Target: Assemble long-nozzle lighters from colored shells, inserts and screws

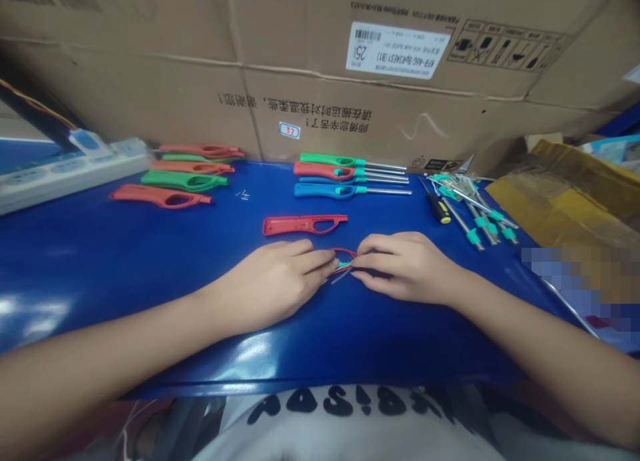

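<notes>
Between my hands, low over the blue table, is a red lighter handle half (344, 251) with a teal part and thin wires in it; most of it is hidden by my fingers. My left hand (283, 278) grips its left side, fingers closed. My right hand (407, 264) pinches at its right end, fingertips together. A thin, pale clear piece (341, 276) sticks out below the handle half. Just beyond my left hand lies another red handle half (287, 225), its hollow side up, apart from both hands.
Assembled lighters (330, 190) with metal tubes lie in a row farther back. Orange and green handle shells (185, 180) lie at left, near a white power strip (45, 178). At right are a screwdriver (439, 208) and metal tubes with teal ends (463, 226). A cardboard box (175, 74) walls the back.
</notes>
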The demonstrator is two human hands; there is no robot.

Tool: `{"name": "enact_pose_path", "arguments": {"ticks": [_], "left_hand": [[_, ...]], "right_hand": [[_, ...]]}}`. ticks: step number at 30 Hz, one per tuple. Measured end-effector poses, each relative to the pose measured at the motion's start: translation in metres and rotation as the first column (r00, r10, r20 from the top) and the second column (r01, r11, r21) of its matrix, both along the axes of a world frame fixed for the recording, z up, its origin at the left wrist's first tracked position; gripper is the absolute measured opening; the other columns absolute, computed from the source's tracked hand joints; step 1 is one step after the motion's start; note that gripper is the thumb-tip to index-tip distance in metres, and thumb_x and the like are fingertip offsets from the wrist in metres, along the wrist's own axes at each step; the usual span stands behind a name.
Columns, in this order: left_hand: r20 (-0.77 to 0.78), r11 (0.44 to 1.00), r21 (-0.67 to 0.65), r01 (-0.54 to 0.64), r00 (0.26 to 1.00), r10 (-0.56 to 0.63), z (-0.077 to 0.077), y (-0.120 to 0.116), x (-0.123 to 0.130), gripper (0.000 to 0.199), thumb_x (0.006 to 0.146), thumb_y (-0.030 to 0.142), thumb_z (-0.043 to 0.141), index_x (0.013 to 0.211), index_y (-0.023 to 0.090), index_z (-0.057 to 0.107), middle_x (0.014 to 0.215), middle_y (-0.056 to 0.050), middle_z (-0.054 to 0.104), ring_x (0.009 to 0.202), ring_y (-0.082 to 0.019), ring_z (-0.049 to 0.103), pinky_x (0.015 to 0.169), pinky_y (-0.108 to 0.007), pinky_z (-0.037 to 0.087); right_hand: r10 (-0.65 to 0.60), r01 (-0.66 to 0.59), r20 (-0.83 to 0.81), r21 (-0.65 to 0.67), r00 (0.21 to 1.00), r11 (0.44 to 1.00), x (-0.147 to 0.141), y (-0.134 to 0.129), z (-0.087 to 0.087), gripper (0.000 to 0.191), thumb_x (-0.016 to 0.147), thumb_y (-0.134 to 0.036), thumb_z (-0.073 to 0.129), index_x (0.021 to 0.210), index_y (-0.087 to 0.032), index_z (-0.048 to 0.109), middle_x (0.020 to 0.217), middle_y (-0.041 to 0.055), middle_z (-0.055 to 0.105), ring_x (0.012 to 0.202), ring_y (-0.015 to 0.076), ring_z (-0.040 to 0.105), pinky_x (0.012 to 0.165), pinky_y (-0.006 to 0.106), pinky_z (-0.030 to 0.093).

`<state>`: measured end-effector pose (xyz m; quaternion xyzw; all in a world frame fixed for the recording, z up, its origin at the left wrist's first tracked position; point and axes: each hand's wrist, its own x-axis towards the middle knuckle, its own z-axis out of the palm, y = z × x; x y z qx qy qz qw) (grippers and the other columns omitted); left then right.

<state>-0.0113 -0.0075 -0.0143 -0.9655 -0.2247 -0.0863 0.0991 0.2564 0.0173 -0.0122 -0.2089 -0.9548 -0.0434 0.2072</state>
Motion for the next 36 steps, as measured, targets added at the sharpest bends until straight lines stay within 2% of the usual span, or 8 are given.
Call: {"name": "enact_pose_path", "arguments": {"ticks": [6, 12, 17, 25, 29, 33, 36], "left_hand": [[0.010, 0.998, 0.052, 0.027, 1.000, -0.028, 0.000, 0.000, -0.001, 0.033, 0.104, 0.018, 0.045, 0.126, 0.011, 0.068, 0.132, -0.009, 0.069, 0.090, -0.023, 0.063, 0.082, -0.038, 0.057], [0.014, 1.000, 0.020, 0.003, 1.000, -0.004, 0.002, -0.001, -0.001, 0.042, 0.101, 0.016, 0.049, 0.143, 0.015, 0.056, 0.131, -0.006, 0.069, 0.091, -0.023, 0.063, 0.082, -0.039, 0.057], [0.000, 1.000, 0.025, 0.006, 1.000, -0.006, 0.003, -0.001, -0.002, 0.039, 0.102, 0.018, 0.048, 0.139, 0.017, 0.060, 0.129, -0.004, 0.070, 0.088, -0.023, 0.062, 0.079, -0.039, 0.057], [0.048, 1.000, 0.000, 0.018, 0.999, -0.018, 0.002, 0.001, -0.003, 0.036, 0.103, 0.021, 0.047, 0.134, 0.018, 0.064, 0.130, -0.005, 0.070, 0.091, -0.023, 0.064, 0.081, -0.038, 0.057], [0.063, 1.000, -0.020, 0.021, 0.998, -0.020, 0.003, 0.001, -0.003, 0.035, 0.104, 0.022, 0.046, 0.132, 0.018, 0.065, 0.131, -0.005, 0.070, 0.091, -0.022, 0.065, 0.082, -0.038, 0.057], [0.074, 0.999, -0.024, 0.032, 0.997, -0.030, 0.005, 0.002, -0.002, 0.036, 0.102, 0.021, 0.048, 0.135, 0.017, 0.064, 0.134, -0.006, 0.069, 0.093, -0.023, 0.067, 0.083, -0.038, 0.058], [0.102, 0.999, -0.032, 0.034, 0.994, -0.031, 0.006, 0.002, -0.003, 0.036, 0.102, 0.021, 0.048, 0.134, 0.019, 0.064, 0.136, -0.006, 0.067, 0.098, -0.023, 0.069, 0.085, -0.038, 0.059]], "right_hand": [[-0.013, 0.014, -0.018, 0.054, 1.000, 0.998, 0.002, 0.002, -0.002, 0.015, 0.096, -0.030, 0.062, 0.099, -0.021, 0.075, 0.094, 0.0004, 0.073, 0.067, 0.0096, 0.064, 0.060, 0.025, 0.043], [0.006, -0.010, 0.041, 0.091, 0.999, 0.996, 0.002, 0.004, -0.001, 0.019, 0.097, -0.031, 0.060, 0.102, -0.019, 0.075, 0.093, 0.0013, 0.074, 0.067, 0.0104, 0.065, 0.061, 0.027, 0.045], [0.021, -0.023, 0.026, 0.114, 0.999, 0.993, 0.003, 0.003, 0.001, 0.018, 0.098, -0.030, 0.060, 0.099, -0.020, 0.075, 0.093, 0.0002, 0.075, 0.066, 0.0101, 0.065, 0.060, 0.028, 0.045], [0.120, -0.127, 0.064, 0.123, 0.991, 0.984, 0.002, 0.006, 0.004, 0.020, 0.100, -0.025, 0.056, 0.091, -0.017, 0.072, 0.086, 0.0020, 0.075, 0.070, 0.0119, 0.067, 0.060, 0.029, 0.046], [0.128, -0.135, 0.064, 0.114, 0.990, 0.984, 0.001, 0.005, 0.004, 0.020, 0.099, -0.026, 0.056, 0.093, -0.017, 0.073, 0.087, 0.0025, 0.075, 0.072, 0.0125, 0.068, 0.062, 0.029, 0.047], [0.047, -0.049, 0.021, 0.092, 0.999, 0.995, 0.003, 0.004, 0.005, 0.019, 0.098, -0.030, 0.057, 0.100, -0.020, 0.074, 0.094, 0.0021, 0.076, 0.074, 0.0127, 0.069, 0.064, 0.027, 0.048], [-0.158, 0.161, -0.062, 0.058, 0.986, 0.985, 0.011, 0.012, 0.009, 0.020, 0.097, -0.030, 0.056, 0.105, -0.022, 0.074, 0.099, 0.0017, 0.076, 0.078, 0.0134, 0.070, 0.066, 0.026, 0.048]]}}
